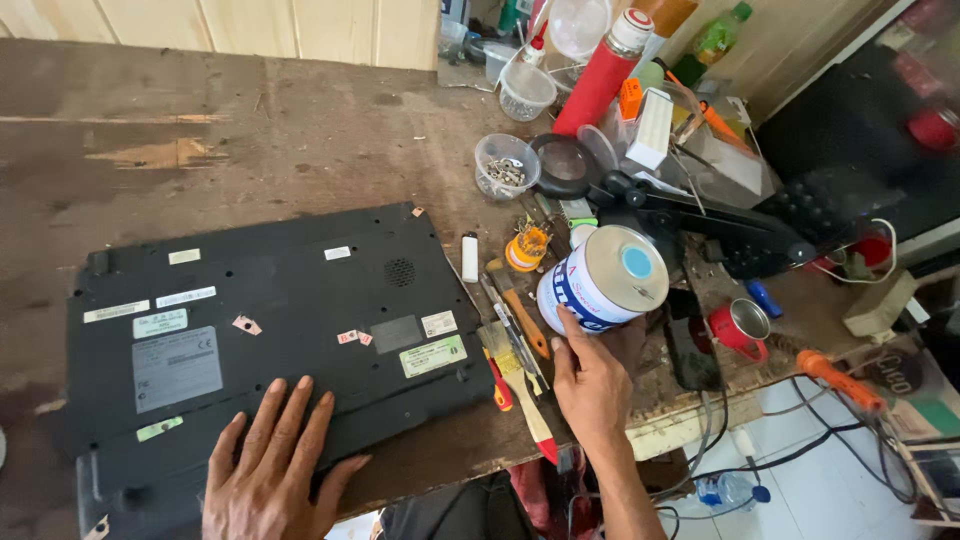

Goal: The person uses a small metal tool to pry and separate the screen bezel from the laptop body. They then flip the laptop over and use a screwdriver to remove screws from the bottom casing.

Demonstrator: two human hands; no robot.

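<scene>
- Counter (300,130) of worn brown wood carries everything you see, and the laptop is your landmark on it.
- Laptop (270,320), black and turned underside up, lies at the near left part of the counter, its base dotted with pale stickers and a round vent.
- Your left hand (275,460) lies flat on the laptop's near edge, fingers (300,405) spread apart and holding nothing.
- Your right hand (593,380) is just right of the laptop, past the tools; its fingers are clamped on the lower side of the tin.
- Tin (603,280), white with blue print and a light blue cap on its lid, is tipped on its side right of the laptop's far right corner, held in your right hand.
- Red flask (603,75) stands tilted among the clutter well beyond the laptop's far right corner.
- Red mug (740,328) sits right of the tin, farther from the laptop.
- Paintbrush (520,385) with a pale handle and red tip lies just beside the laptop's right edge, with a screwdriver (525,315) with an orange handle next to it.
- Clear cup of small metal parts (506,166) stands beyond the laptop's far right corner.
- White lighter (470,257) lies just off that same corner.
</scene>
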